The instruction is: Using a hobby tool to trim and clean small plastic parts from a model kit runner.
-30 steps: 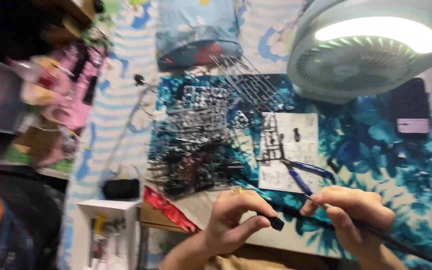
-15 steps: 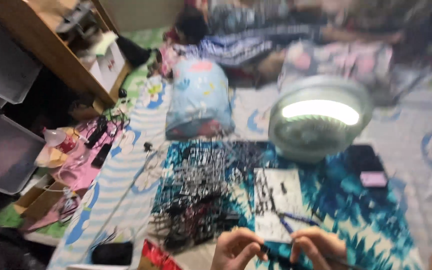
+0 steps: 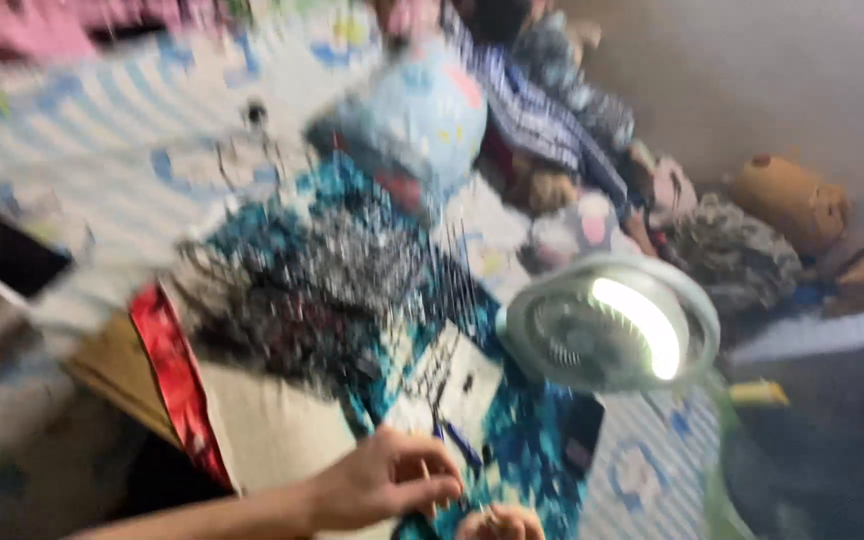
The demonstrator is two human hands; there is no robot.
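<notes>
Heavy motion blur throughout, nothing sharp. Dim, flat room light. Glare from lit ring lamp (image 3: 642, 325) right of centre; shadows indistinct.

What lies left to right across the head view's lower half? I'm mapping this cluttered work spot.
Red strip → left hand → white paper sheet → right hand → round lit fan lamp.

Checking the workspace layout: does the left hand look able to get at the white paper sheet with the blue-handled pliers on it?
Probably yes. The left hand lies at the near edge of the white paper sheet, and nothing stands between it and the blue-handled pliers. Motion blur hides the finer detail.
</notes>
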